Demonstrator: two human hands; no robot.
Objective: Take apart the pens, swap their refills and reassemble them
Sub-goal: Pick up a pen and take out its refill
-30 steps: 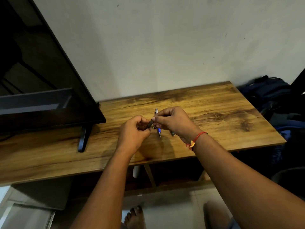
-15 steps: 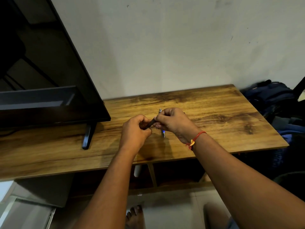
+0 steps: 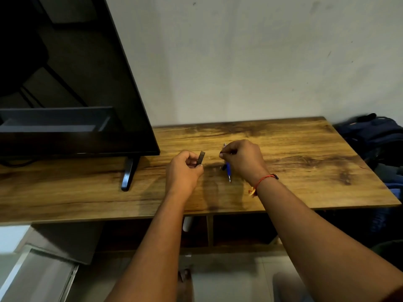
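My left hand (image 3: 185, 171) grips a short dark pen barrel piece (image 3: 201, 158) that sticks up from its fingers. My right hand (image 3: 244, 160) is a little to the right, its fingertips pinching another small part of that pen, mostly hidden by the fingers. A blue pen (image 3: 228, 170) lies on the wooden table (image 3: 305, 166) just below my right hand, tip pointing toward me. A small dark piece lies beside the blue pen, partly hidden.
A large black TV (image 3: 65, 94) stands on the table's left half, its foot (image 3: 128, 173) close to my left hand. Dark bags (image 3: 375, 136) lie off the table's right edge. A wall rises behind the table. Shelves sit below the tabletop.
My hands were together on one dark pen; now they have drawn apart, the left holding the barrel piece and the right holding the other part.
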